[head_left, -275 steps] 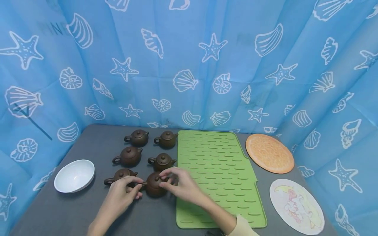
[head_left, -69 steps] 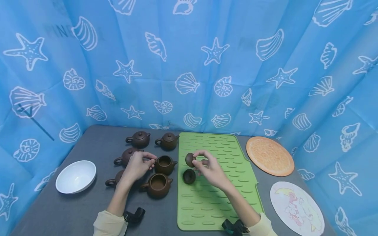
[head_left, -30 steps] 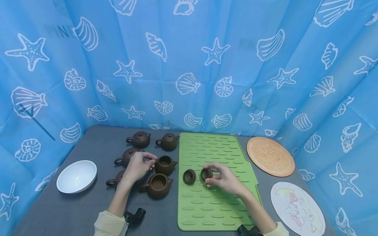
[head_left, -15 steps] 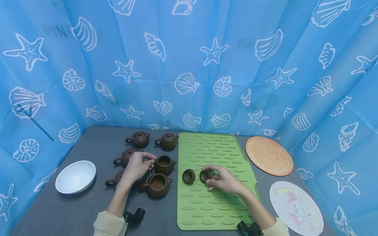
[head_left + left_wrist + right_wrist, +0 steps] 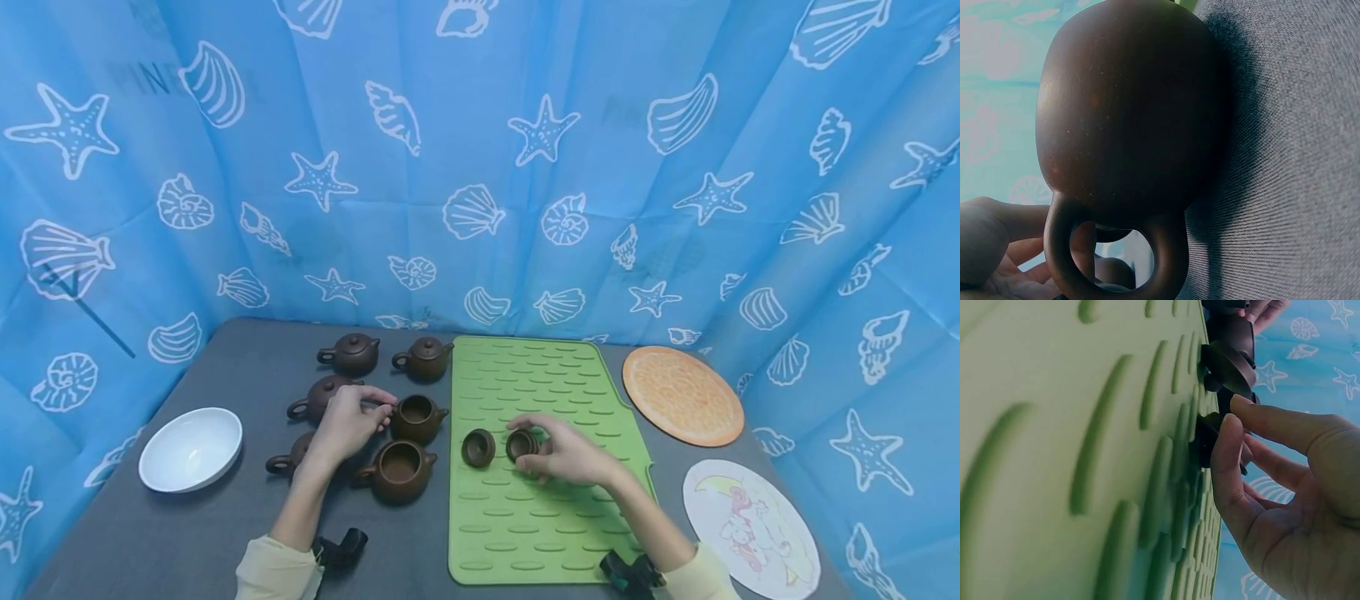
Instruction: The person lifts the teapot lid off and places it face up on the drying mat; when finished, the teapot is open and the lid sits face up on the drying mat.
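Two lids (image 5: 478,447) lie on the mat (image 5: 562,517); right hand (image 5: 573,454) touches one.

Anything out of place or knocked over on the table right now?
Nothing spilled or broken. Two teapots stand open without lids; their two lids lie upside down side by side on the green mat, the right hand at one. The left hand touches the farther open pot. The other four pots are lidded.
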The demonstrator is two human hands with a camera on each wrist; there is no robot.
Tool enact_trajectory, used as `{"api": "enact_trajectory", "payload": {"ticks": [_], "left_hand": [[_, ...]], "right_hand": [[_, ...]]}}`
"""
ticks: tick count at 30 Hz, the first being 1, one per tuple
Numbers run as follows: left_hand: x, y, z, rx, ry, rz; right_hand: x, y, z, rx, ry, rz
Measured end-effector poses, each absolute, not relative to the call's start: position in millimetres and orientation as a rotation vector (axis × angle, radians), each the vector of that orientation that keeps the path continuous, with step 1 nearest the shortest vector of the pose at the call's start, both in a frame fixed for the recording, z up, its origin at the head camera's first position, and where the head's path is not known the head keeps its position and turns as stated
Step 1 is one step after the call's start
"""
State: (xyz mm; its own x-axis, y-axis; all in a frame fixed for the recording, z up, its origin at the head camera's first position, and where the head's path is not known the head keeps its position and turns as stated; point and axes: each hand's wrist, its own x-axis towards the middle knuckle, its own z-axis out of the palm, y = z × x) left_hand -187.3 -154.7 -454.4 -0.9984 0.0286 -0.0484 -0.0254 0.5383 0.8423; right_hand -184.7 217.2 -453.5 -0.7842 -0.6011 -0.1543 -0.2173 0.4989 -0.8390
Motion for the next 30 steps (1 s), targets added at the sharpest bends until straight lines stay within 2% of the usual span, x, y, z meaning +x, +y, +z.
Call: {"api": "enact_trajectory", "payload": {"ticks": [12,22,30], "left_hand": [[-190,-156,-449,-0.005,2.682,1.476],[-203,-158,-441,0.046,2.71,1.492],[-227,-159,-435,0.1,2.666,1.526]], "right_hand": [[-201,210,-433,-0.741,2.39,-1.219],[-225,168,-414,-0.743,2.408,-1.305],[-248,133,-412,-0.725,2.402,-1.378]]}}
